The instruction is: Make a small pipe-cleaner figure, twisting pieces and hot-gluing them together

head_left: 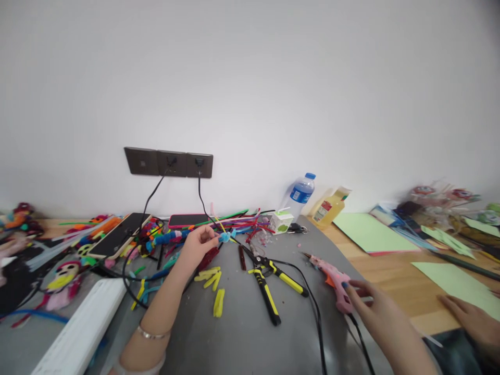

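My left hand is raised a little above the grey mat, its fingertips pinched on a small light-blue pipe-cleaner piece. My right hand rests low on the right, fingers closed round the handle of a pink glue gun that lies on the mat with its nozzle pointing left. The gun's black cord trails toward me. Between the hands lie black-and-yellow pliers, and several short yellow pipe-cleaner pieces are just below my left hand.
A heap of coloured pipe cleaners, a phone and cables from a wall socket lie at the back. A water bottle and a yellow bottle stand by the wall. Green paper sheets and another person's hand are at right.
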Action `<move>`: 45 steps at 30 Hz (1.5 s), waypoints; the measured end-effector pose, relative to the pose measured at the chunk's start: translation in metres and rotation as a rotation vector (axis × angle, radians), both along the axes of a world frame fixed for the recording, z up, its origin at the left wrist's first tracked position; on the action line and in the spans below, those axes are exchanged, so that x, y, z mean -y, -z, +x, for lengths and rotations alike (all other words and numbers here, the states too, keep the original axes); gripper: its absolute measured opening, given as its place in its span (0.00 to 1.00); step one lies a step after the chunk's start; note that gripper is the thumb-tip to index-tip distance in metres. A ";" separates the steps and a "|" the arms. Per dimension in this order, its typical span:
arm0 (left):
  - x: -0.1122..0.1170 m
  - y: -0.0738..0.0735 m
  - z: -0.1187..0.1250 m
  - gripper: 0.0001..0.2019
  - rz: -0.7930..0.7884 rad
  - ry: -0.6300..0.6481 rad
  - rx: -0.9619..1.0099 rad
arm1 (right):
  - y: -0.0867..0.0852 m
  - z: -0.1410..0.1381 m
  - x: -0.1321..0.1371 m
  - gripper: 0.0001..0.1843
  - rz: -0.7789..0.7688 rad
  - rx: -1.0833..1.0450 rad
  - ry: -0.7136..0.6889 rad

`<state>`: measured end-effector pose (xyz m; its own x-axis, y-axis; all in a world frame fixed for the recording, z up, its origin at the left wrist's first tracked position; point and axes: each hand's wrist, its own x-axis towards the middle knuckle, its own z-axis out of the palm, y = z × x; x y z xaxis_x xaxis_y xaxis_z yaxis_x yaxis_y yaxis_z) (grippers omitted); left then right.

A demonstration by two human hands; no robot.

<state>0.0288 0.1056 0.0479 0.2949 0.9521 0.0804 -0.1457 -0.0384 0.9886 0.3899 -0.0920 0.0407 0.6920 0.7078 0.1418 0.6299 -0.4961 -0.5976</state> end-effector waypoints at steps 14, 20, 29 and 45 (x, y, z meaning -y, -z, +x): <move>-0.004 -0.001 -0.004 0.20 -0.020 -0.060 0.034 | -0.041 -0.181 -0.189 0.16 0.466 -0.627 -0.985; -0.009 0.006 -0.005 0.13 -0.020 -0.078 -0.043 | 0.005 -0.177 -0.213 0.18 0.428 -0.848 -0.987; -0.012 0.011 -0.005 0.10 0.038 -0.137 -0.042 | 0.006 -0.182 -0.207 0.17 0.399 -0.907 -1.085; -0.012 0.015 -0.003 0.09 0.064 -0.149 -0.050 | 0.008 -0.186 -0.206 0.15 0.355 -0.857 -1.083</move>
<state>0.0254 0.1174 0.0331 0.1558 0.9790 0.1314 -0.0846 -0.1193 0.9892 0.2044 0.1135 0.0328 -0.1971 0.9501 0.2419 -0.0182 0.2432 -0.9698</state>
